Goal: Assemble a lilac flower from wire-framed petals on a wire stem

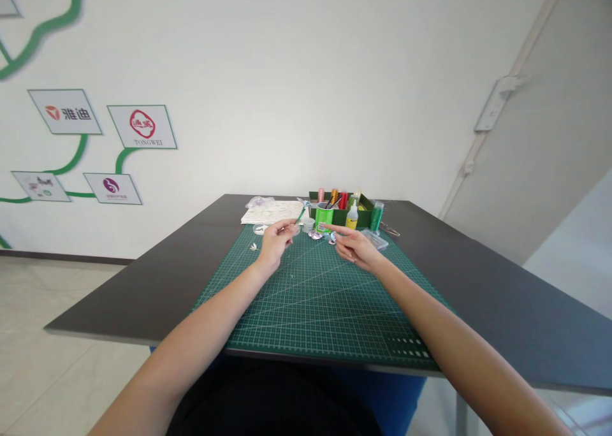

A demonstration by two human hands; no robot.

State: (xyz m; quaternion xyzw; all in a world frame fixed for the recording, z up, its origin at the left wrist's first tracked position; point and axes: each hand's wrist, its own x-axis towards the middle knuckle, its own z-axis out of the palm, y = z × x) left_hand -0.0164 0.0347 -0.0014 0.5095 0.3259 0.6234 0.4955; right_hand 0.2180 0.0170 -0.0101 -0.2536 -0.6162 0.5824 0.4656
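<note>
My left hand (pixel 276 243) is closed in a pinch around a thin green stem (pixel 301 215), held tilted above the mat. A small pale bluish piece (pixel 304 202) shows at the stem's upper end, too small to make out. Across from it, my right hand (pixel 357 247) has its index finger stretched to the left and the other fingers loosely bent; I see nothing held in it. Shiny, pale bits (pixel 315 234) lie just beyond the fingertips, near a bright green tin (pixel 324 217) with dark-handled tools. Both hands hover over the green cutting mat (pixel 306 296).
A dark green box (pixel 366 218) holds coloured spools at the back. By it stand a yellow-labelled glue bottle (pixel 352 217) and a green tube (pixel 377 217). Pliers (pixel 389 229) and a clear plastic case (pixel 375 239) lie right. White paper sheets (pixel 268 213) lie left.
</note>
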